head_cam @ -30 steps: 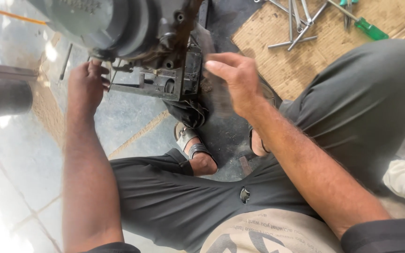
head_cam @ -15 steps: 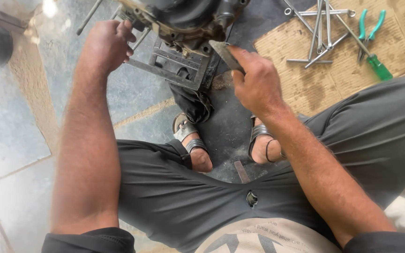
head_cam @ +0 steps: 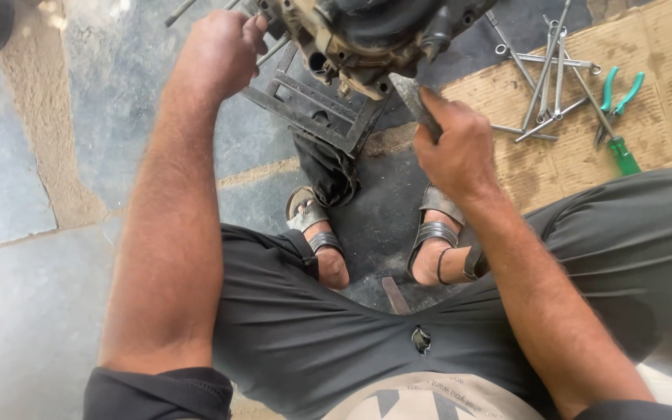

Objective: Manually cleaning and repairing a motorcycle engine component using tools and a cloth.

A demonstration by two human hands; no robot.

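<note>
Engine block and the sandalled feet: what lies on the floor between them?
In the head view, a dark metal frame plate and a crumpled dark rag lie between the engine block and the feet.

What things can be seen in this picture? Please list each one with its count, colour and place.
engine block: one, dark grey and greasy, top centre
metal frame: one, dark grey, on the floor under the engine block
flat metal piece: one, grey, gripped in the right hand, its tip up against the engine block
wrenches: several, exact count unclear, silver, heaped on the cardboard
pliers: one, teal handles, on the cardboard at right
screwdriver: one, green handle, below the pliers
cardboard: one sheet, brown, upper right on the floor
stone floor: grey slabs, left side
sandals: two, grey, on the feet, centre
left hand: one, gripping a part at the left edge of the engine block
right hand: one, closed on the flat metal piece
</note>
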